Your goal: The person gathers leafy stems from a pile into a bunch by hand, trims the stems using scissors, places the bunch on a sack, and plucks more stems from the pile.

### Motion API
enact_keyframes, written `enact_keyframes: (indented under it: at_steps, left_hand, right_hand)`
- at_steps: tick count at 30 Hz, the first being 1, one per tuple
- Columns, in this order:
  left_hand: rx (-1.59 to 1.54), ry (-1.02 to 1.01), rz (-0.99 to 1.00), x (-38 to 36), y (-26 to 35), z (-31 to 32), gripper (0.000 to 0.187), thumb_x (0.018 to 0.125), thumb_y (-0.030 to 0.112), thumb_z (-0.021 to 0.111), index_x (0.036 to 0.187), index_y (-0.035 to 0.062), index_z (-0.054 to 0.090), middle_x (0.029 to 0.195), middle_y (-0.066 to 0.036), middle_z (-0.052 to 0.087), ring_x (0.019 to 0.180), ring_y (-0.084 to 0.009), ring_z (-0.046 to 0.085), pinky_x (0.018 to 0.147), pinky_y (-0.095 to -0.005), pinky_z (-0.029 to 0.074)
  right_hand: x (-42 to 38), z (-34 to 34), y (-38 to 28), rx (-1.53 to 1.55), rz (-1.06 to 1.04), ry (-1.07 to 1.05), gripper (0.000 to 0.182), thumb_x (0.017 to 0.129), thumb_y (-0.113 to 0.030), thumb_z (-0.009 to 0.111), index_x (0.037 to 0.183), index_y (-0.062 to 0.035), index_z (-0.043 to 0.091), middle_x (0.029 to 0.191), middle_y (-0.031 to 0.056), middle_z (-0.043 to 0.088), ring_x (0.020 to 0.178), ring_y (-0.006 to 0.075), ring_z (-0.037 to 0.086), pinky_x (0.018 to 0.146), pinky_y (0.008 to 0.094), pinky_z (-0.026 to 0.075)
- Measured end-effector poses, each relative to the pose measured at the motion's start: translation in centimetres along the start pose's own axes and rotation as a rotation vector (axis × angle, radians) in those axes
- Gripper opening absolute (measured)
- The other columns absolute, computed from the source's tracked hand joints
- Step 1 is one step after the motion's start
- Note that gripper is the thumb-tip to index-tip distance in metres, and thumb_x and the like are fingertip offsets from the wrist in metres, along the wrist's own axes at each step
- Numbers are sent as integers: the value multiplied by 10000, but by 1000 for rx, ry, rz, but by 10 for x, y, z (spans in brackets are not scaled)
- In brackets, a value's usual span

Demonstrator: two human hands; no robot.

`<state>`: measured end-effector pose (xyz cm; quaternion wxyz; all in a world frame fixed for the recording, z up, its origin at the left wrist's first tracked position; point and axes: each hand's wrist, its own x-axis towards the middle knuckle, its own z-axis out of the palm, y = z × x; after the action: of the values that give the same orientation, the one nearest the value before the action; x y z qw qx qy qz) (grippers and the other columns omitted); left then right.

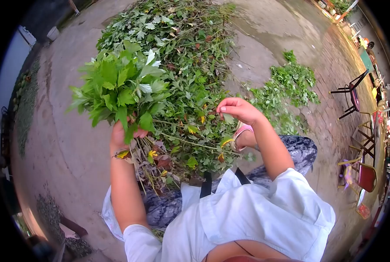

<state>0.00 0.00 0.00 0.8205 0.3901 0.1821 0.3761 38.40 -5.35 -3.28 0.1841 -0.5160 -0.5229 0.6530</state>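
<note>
By the heap [195, 81], left fingers [141, 132] grip a jagged, bright green bunch [118, 85]; right fingers [228, 103] pinch a leaf [228, 118].

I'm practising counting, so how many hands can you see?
2. The left hand, partly hidden by leaves, holds the leafy bunch. The right hand is by the leaf pile's edge.

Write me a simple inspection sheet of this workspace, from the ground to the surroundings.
Surface: grey concrete; brick paving at right.
Job's things: leafy bunch above a large heap of cut greenery.
Clutter: yellow leaves in the heap; smaller green pile beside it.
Hands: left hand grips the bunch; right hand is at a pale leaf, grip unclear.
Cables: nothing seen.
Surroundings: chairs, pale bucket.
</note>
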Motion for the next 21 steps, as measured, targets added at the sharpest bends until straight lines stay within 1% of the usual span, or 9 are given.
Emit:
enact_keyframes:
  at_steps: [1, 3, 4, 6, 8, 11, 15, 17, 21]
  left_hand:
    - [-74, 44, -1, 1, 0, 2, 227, 818, 286, 448, 768, 65, 476, 512, -68, 419, 423, -163, 363, 452, -315, 297]
    - [-186, 94, 16, 2, -13, 8, 194, 821, 248, 442, 764, 65, 475, 498, -65, 410, 422, -166, 365, 448, -316, 297]
    - [-189, 168, -5, 4, -12, 11, 180, 822, 232, 442, 760, 66, 476, 496, -62, 412, 417, -168, 364, 448, -315, 300]
    - [-166, 202, -16, 5, -6, 12, 166, 823, 211, 444, 747, 68, 482, 506, -62, 427, 408, -174, 371, 451, -318, 315]
    - [-214, 211, -43, 9, -11, 16, 176, 825, 215, 443, 741, 67, 484, 510, -65, 432, 415, -176, 382, 455, -320, 322]
    - [-249, 84, -66, 15, -15, 18, 200, 835, 231, 436, 749, 62, 503, 522, -69, 444, 437, -183, 412, 474, -323, 347]
    - [-53, 54, -44, 15, -13, 21, 247, 855, 263, 431, 809, 39, 525, 537, -79, 479, 463, -188, 450, 501, -311, 396]
    - [-110, 530, -115, 16, -7, 35, 254, 853, 281, 471, 853, 32, 522, 562, -95, 517, 472, -176, 462, 507, -286, 419]
    - [-47, 758, 17, 14, -24, 14, 236, 807, 257, 585, 898, 45, 533, 798, -71, 558, 548, -129, 466, 569, -286, 424]
  right_hand:
    - [5, 4, -6, 2, -14, -10, 172, 801, -157, 565, 959, -104, 608, 1109, 134, 506, 1060, 277, 454, 936, 530, 274]
    - [-23, 10, -16, -1536, 511, 475, 195, 787, -175, 560, 953, -84, 608, 1102, 148, 512, 1034, 246, 482, 918, 405, 350]
    - [-24, 8, -20, -1518, 392, 595, 272, 782, -211, 552, 1010, -68, 588, 1145, 158, 489, 1069, 256, 463, 925, 360, 353]
    - [-10, 29, -33, -658, -284, 461, 340, 807, -244, 533, 1097, -67, 539, 1197, 152, 454, 1136, 280, 401, 979, 382, 288]
    - [-1, 70, -57, -351, -481, 170, 532, 801, -320, 552, 1256, -96, 392, 1291, 159, 369, 1229, 275, 304, 1008, 372, 244]
    - [32, 115, -68, -239, -587, 17, 655, 788, -345, 582, 1264, 19, 318, 1244, 178, 414, 1182, 251, 367, 994, 357, 268]
    - [53, 132, -75, 144, -423, -102, 407, 871, -242, 476, 1192, 0, 412, 818, 29, 512, 709, 118, 489, 638, 245, 411]
    - [52, 136, -82, 514, -233, -21, 296, 910, -189, 387, 1157, -40, 455, 607, -67, 351, 463, 26, 285, 411, 165, 256]
    - [72, 145, -82, 398, -382, 342, 328, 901, -199, 393, 1164, -11, 450, 636, -34, 410, 542, 51, 364, 488, 200, 315]
